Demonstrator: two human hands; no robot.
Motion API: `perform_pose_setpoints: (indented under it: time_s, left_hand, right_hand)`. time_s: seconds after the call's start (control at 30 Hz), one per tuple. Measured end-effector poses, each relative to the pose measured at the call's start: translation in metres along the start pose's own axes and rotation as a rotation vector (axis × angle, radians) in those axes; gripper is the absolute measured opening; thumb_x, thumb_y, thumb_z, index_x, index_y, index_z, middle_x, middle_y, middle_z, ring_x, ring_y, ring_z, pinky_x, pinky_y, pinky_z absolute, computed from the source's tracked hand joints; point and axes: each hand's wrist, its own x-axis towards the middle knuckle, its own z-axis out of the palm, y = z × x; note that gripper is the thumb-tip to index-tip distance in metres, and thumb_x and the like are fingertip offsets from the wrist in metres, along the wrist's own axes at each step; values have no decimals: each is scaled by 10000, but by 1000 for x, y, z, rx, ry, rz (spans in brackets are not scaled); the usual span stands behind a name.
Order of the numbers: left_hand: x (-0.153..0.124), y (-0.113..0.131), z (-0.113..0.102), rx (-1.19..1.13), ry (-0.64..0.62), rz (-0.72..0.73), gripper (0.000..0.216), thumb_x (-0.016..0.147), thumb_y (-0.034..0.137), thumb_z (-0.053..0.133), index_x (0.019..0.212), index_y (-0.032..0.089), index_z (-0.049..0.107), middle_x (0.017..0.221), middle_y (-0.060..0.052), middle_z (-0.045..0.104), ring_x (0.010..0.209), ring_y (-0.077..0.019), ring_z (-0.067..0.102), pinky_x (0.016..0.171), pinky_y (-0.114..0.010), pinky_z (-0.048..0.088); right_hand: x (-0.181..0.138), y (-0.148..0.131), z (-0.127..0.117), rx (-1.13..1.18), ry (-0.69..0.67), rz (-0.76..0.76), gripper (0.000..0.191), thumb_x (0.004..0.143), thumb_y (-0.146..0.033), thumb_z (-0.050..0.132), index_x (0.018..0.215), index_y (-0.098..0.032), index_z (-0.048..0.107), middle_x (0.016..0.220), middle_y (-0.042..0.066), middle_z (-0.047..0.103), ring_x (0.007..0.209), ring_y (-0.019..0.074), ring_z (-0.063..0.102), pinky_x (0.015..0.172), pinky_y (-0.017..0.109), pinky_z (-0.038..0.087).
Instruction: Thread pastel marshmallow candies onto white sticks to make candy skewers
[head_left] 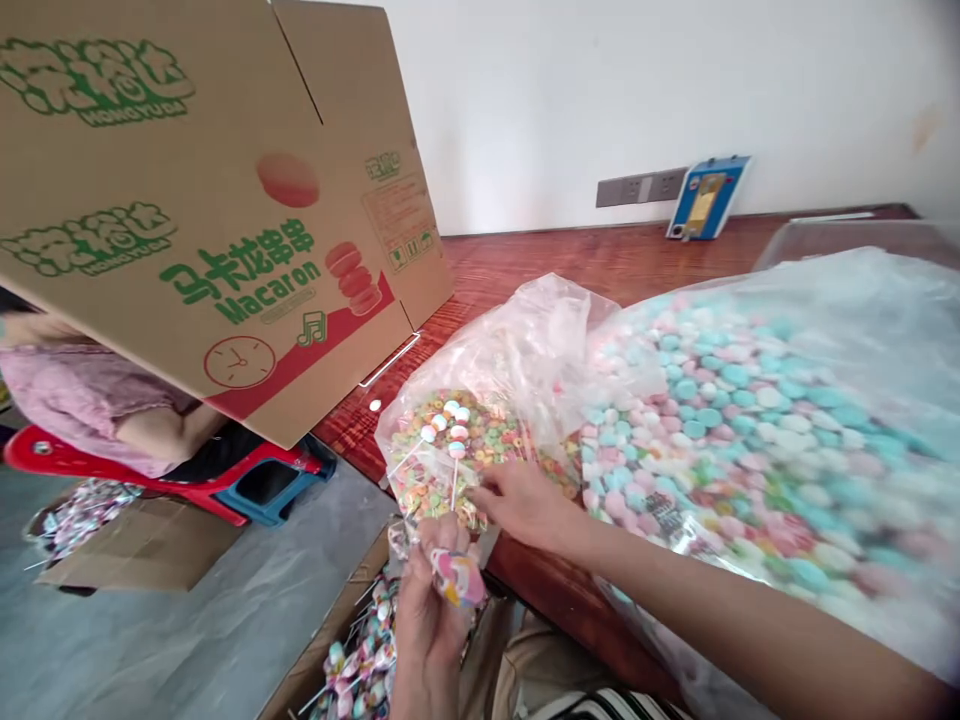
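Note:
My left hand (426,610) is closed around a wrapped candy skewer (456,470) with a colourful wrapper end (457,578); the stick rises toward a small clear bag of ring-shaped candies (450,440). My right hand (525,505) reaches in from the right, fingers pinched at the edge of that small bag, near the skewer. A large clear bag of pastel pink, blue and white candies (750,430) lies to the right on the wooden table (540,262).
A big cardboard "Macaron" box (202,200) stands tilted at the left on the table edge. Below, an open carton of wrapped skewers (360,665) sits on the grey floor. Another person in pink (90,395) sits on a red stool (150,470).

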Motion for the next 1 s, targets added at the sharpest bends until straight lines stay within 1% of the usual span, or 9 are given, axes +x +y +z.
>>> perform_pose_setpoints:
  time_s: [0.07, 0.2, 0.27, 0.37, 0.5, 0.57, 0.67, 0.83, 1.0]
  left_hand:
    - [-3, 12, -14, -28, 44, 49, 374, 695, 340, 819, 665, 181, 481, 644, 41, 361, 553, -78, 356, 495, -206, 336]
    - [2, 23, -29, -38, 67, 83, 376, 706, 352, 809, 666, 180, 477, 648, 42, 348, 556, -76, 358, 499, -202, 349]
    - [10, 24, -30, -26, 56, 80, 368, 711, 357, 806, 664, 178, 488, 636, 46, 344, 536, -69, 333, 488, -194, 345]
    - [27, 19, -24, -4, 83, 84, 338, 687, 327, 832, 682, 174, 531, 609, 63, 349, 493, -45, 283, 476, -167, 339]
    - [50, -4, -7, 30, 125, -4, 369, 615, 330, 880, 690, 167, 557, 555, 84, 363, 459, -21, 288, 463, -142, 340]
    - [59, -22, 4, 39, 145, -88, 408, 575, 332, 900, 665, 160, 542, 524, 91, 363, 453, -20, 320, 460, -139, 350]
    - [68, -54, 23, 55, 114, -224, 417, 581, 335, 898, 682, 150, 538, 524, 93, 385, 459, -15, 356, 470, -133, 366]
    - [77, -107, 58, 95, -92, -443, 401, 626, 339, 875, 681, 147, 526, 552, 82, 391, 483, -18, 365, 477, -135, 359]
    - [74, -145, 85, 122, -167, -544, 361, 623, 306, 879, 711, 142, 569, 586, 75, 421, 480, -9, 336, 476, -136, 348]
  right_hand:
    - [26, -7, 26, -15, -10, 50, 330, 840, -363, 582, 588, -163, 657, 657, 117, 704, 681, 259, 675, 596, 309, 437]
    - [49, -4, 52, 6, 13, 141, 185, 764, -187, 613, 583, -155, 632, 727, 161, 723, 770, 295, 694, 635, 324, 456]
    - [47, 3, 49, 55, 21, 168, 180, 768, -145, 581, 593, -166, 613, 683, 127, 714, 729, 259, 690, 632, 308, 462]
    - [28, 19, 26, 175, 19, 212, 224, 857, -162, 451, 697, -186, 605, 526, 17, 632, 499, 168, 616, 526, 260, 447]
    - [-27, 48, -35, 340, 50, 224, 282, 941, -286, 369, 755, -209, 567, 429, -73, 463, 400, 120, 489, 471, 223, 428]
    - [-67, 62, -68, 538, 137, 202, 235, 926, -384, 460, 837, -216, 598, 482, -65, 485, 430, 119, 474, 433, 211, 392]
    - [-135, 79, -104, 487, 326, 211, 288, 883, -498, 552, 834, -227, 636, 556, -25, 518, 472, 130, 476, 424, 224, 410]
    - [-227, 102, -104, 416, 601, 288, 333, 847, -541, 594, 968, -249, 699, 511, 1, 529, 435, 160, 490, 408, 258, 451]
    - [-267, 113, -87, 484, 678, 371, 331, 878, -524, 564, 1036, -259, 686, 520, -9, 522, 444, 150, 487, 399, 235, 428]
